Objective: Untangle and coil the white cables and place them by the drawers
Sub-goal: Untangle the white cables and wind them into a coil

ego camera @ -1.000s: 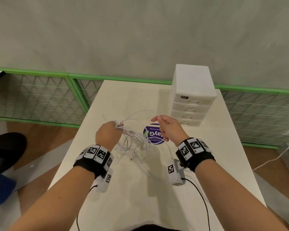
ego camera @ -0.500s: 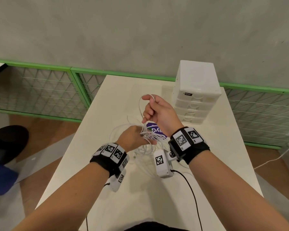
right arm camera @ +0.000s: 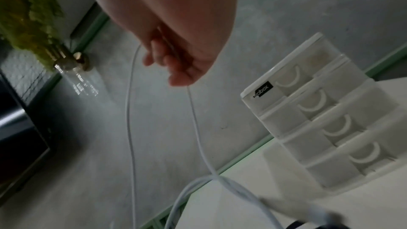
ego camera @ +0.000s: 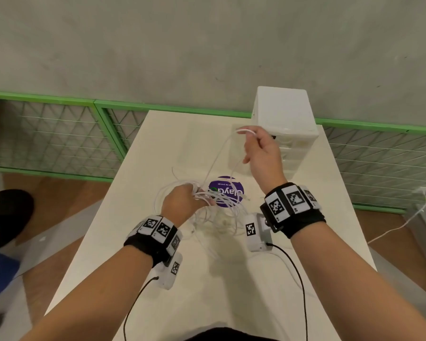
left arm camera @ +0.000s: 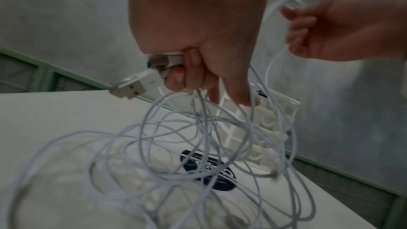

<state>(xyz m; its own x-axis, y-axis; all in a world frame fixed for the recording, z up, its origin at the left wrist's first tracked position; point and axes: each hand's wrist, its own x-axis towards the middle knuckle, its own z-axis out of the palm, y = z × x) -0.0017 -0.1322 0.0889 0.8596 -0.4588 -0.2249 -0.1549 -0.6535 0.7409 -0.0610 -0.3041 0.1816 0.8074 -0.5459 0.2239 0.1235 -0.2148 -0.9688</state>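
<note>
Thin white cables [ego camera: 217, 210], smooth and looped in a tangle, hang from the left hand [ego camera: 182, 205], fingers curled round several strands and USB plugs above the matte cream table [ego camera: 207, 291]. Farther, the right hand [ego camera: 261, 153] pinches one raised loop before the white plastic drawers [ego camera: 284, 119] at the far right edge.

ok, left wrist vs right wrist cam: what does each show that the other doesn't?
Only the left wrist view: the left hand gripping USB plugs, the tangle of white cables hanging below it, and the purple sticker on the table.

Only the right wrist view: a glass vase with greenery and a dark screen at left.

Both: the right hand pinching a loop of cable lifted from the tangle, the white drawer unit, and the grey wall.
</note>
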